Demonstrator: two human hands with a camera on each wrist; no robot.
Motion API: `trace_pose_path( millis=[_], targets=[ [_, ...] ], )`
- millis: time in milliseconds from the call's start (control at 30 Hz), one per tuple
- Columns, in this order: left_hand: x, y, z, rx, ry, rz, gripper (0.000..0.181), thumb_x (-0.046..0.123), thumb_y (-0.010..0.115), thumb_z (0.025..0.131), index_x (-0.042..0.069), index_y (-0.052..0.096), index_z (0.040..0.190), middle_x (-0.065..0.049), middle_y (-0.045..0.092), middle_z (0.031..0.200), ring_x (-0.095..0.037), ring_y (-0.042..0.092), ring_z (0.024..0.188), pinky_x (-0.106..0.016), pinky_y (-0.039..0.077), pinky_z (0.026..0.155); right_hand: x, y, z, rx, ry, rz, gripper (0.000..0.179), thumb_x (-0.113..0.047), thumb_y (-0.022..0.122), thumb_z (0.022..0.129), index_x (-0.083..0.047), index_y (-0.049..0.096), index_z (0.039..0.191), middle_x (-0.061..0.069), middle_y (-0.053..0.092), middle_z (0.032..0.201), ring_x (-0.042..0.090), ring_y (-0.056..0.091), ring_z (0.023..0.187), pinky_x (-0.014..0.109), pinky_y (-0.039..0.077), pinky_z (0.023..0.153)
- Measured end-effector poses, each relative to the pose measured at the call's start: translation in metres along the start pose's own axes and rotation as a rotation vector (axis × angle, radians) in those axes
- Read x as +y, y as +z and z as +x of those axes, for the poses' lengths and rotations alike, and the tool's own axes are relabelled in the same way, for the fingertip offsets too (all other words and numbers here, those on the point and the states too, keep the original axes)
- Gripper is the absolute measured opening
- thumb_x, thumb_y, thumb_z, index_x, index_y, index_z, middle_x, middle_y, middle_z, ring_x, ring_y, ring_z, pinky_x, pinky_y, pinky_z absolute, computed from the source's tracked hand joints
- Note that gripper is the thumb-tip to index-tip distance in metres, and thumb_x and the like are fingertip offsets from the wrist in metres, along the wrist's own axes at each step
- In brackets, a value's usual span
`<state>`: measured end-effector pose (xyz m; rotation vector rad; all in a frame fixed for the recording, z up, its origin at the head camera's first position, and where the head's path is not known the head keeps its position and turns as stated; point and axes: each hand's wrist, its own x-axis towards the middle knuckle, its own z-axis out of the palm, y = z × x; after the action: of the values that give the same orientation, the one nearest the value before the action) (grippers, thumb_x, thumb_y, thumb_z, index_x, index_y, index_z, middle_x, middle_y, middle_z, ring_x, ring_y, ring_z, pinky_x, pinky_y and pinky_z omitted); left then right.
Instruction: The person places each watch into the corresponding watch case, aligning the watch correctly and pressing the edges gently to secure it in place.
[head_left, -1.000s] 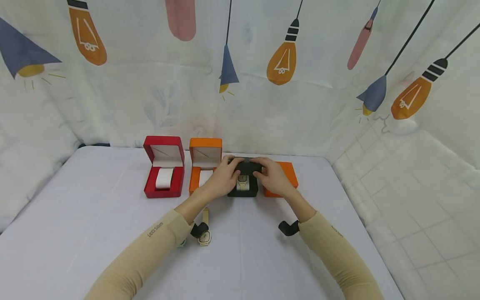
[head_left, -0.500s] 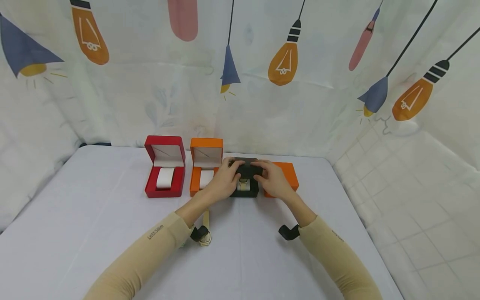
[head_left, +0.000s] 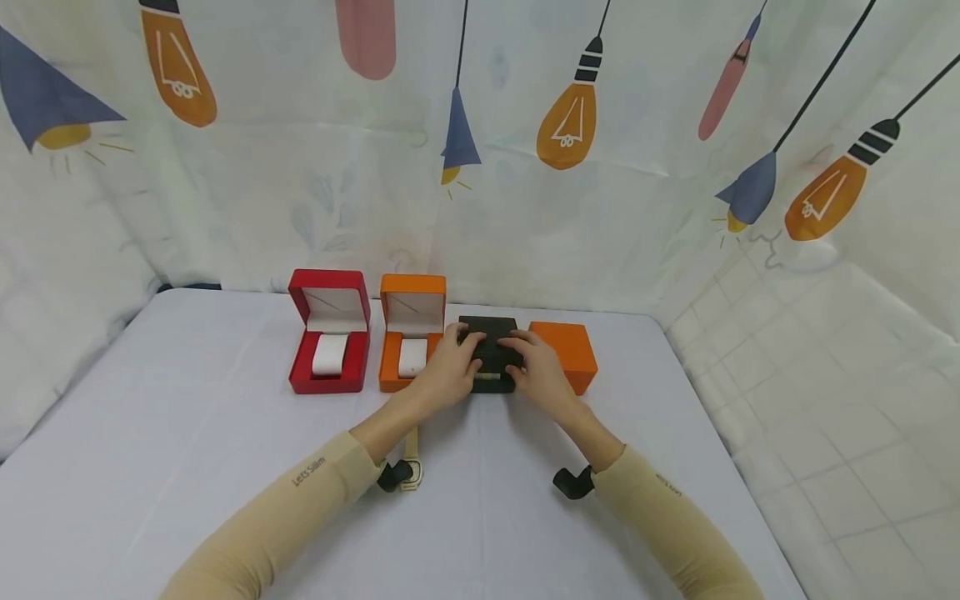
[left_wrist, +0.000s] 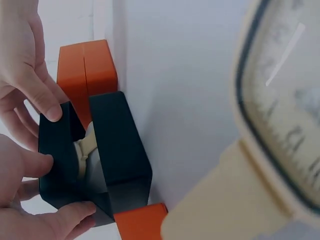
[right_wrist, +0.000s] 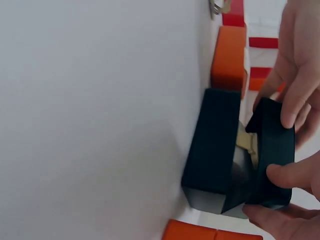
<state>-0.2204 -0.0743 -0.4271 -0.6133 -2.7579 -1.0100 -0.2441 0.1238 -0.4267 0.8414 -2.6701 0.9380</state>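
A black watch box (head_left: 495, 327) stands at the back of the table, its lid (right_wrist: 277, 150) tilted partway down with a gap left at the front. My left hand (head_left: 448, 367) grips the lid's left side, thumb in front and fingers over the top. On the lid's right side, my right hand (head_left: 542, 371) holds it the same way. Through the gap shows a cream-strapped watch (left_wrist: 87, 146) on a pale cushion inside. Another cream watch (head_left: 411, 473) lies on the table near my left wrist, looming large in the left wrist view.
Left of the black box stand an open orange box (head_left: 412, 285) and an open red box (head_left: 352, 385), each with a white cushion. Right of it is a closed orange box (head_left: 566, 350). A patterned curtain (head_left: 300, 167) hangs behind the white table (head_left: 225, 433).
Both hands have brought the lid forward and down, so the watch inside is now mostly hidden in the head view. The other boxes have stayed put.
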Motion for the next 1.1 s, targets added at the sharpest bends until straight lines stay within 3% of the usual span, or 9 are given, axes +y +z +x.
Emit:
trace_pose_path(
  millis=[67, 200, 667, 867, 1100],
  targets=[
    [0.000, 0.002, -0.001, 0.000, -0.001, 0.004, 0.042, 0.006, 0.059, 0.104, -0.006, 0.050, 0.143, -0.037, 0.032, 0.149, -0.051, 0.048, 0.129, -0.057, 0.043, 0.108, 0.000, 0.004, -0.002, 0.017, -0.004, -0.003, 0.039, 0.010, 0.075, 0.088, 0.003, 0.069, 0.126, 0.026, 0.058, 0.136, 0.045, 0.058, 0.123, 0.048, 0.054, 0.097],
    [0.000, 0.004, -0.002, -0.005, -0.009, 0.010, 0.042, 0.005, 0.059, 0.104, -0.005, 0.050, 0.144, -0.037, 0.031, 0.150, -0.050, 0.047, 0.130, -0.055, 0.043, 0.109, 0.000, 0.009, -0.004, 0.032, 0.003, -0.013, 0.039, 0.012, 0.074, 0.088, 0.002, 0.069, 0.125, 0.027, 0.057, 0.136, 0.045, 0.057, 0.125, 0.050, 0.050, 0.103],
    [-0.007, 0.010, -0.007, -0.010, 0.033, 0.038, 0.040, 0.002, 0.057, 0.104, -0.007, 0.051, 0.143, -0.038, 0.031, 0.150, -0.051, 0.051, 0.125, -0.055, 0.047, 0.104, -0.002, 0.014, -0.011, 0.052, 0.008, -0.007, 0.034, 0.011, 0.073, 0.088, 0.004, 0.070, 0.121, 0.027, 0.057, 0.135, 0.045, 0.057, 0.124, 0.050, 0.048, 0.104],
    [-0.004, 0.009, -0.013, -0.011, 0.050, 0.040, 0.042, -0.001, 0.058, 0.102, -0.008, 0.051, 0.143, -0.038, 0.030, 0.151, -0.053, 0.049, 0.127, -0.057, 0.044, 0.107, -0.003, 0.015, -0.013, 0.012, 0.010, -0.025, 0.038, 0.007, 0.074, 0.089, 0.004, 0.068, 0.126, 0.027, 0.054, 0.142, 0.045, 0.056, 0.128, 0.051, 0.046, 0.106],
    [-0.005, 0.007, -0.019, -0.062, 0.080, 0.051, 0.052, -0.002, 0.058, 0.101, -0.009, 0.043, 0.149, -0.039, 0.023, 0.156, -0.055, 0.034, 0.140, -0.061, 0.034, 0.113, -0.003, 0.012, -0.020, -0.059, -0.004, -0.062, 0.052, -0.002, 0.077, 0.089, 0.005, 0.060, 0.137, 0.028, 0.046, 0.150, 0.045, 0.052, 0.133, 0.051, 0.046, 0.106]
  ],
)
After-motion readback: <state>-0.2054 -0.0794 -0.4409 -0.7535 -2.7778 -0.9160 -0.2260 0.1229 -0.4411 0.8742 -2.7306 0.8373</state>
